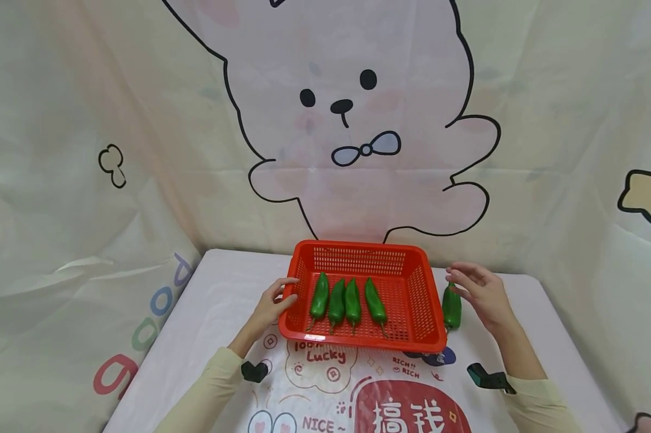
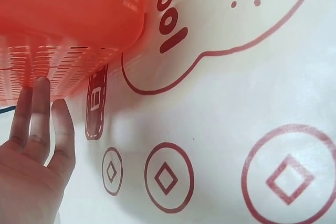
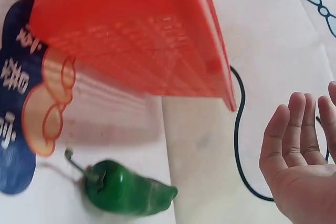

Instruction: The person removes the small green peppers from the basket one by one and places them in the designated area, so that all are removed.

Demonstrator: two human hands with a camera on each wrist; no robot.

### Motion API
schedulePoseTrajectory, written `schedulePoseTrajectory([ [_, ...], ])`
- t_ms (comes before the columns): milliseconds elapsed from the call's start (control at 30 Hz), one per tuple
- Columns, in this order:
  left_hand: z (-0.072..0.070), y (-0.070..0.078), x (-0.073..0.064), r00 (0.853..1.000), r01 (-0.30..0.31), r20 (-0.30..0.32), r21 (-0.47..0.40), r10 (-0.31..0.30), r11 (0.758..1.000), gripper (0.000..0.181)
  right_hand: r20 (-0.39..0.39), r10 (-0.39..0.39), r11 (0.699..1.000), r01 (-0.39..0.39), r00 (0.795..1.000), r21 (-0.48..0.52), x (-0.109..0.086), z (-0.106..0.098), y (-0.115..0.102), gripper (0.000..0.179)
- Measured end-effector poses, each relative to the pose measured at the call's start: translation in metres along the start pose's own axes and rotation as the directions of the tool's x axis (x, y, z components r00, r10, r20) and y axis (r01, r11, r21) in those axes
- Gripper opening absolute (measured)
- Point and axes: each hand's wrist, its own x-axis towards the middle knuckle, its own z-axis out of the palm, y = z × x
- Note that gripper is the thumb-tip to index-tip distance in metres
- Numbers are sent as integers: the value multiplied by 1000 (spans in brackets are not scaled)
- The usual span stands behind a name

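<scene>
A red plastic basket (image 1: 360,344) with perforated walls holds several green peppers (image 1: 352,304) lying side by side. At its left side, my left hand (image 1: 271,302) grips the rim, thumb over the top edge. From below, in the left wrist view, fingers of the left hand (image 2: 39,145) show against the outer wall. To the right of the basket another green pepper (image 3: 128,190) lies on the table, stem toward me. Beyond and above it is my right hand (image 1: 479,291), fingers loosely bent with nothing in them; in the head view it overlaps the pepper's far end.
The table is covered by a white printed cloth (image 1: 331,415) with red lettering and drawings. Behind it hangs a pale backdrop (image 1: 358,198) with a cartoon animal, close to the basket's far side. More printed fabric (image 1: 60,240) hangs at the left.
</scene>
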Motion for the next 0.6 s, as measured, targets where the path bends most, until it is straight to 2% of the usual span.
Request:
schedulePoseTrajectory([
  [167,2,-2,1,1000,-7,-28,19,7,1000,42,3,-18,998,18,1000,-53,3,17,-4,30],
  [300,3,-2,1,999,-11,-44,37,12,999,40,14,-26,998,27,1000,-50,8,30,-5,34],
  [600,1,2,-1,997,-57,-45,47,59,997,41,77,28,999,-26,997,-26,26,63,-14,43],
])
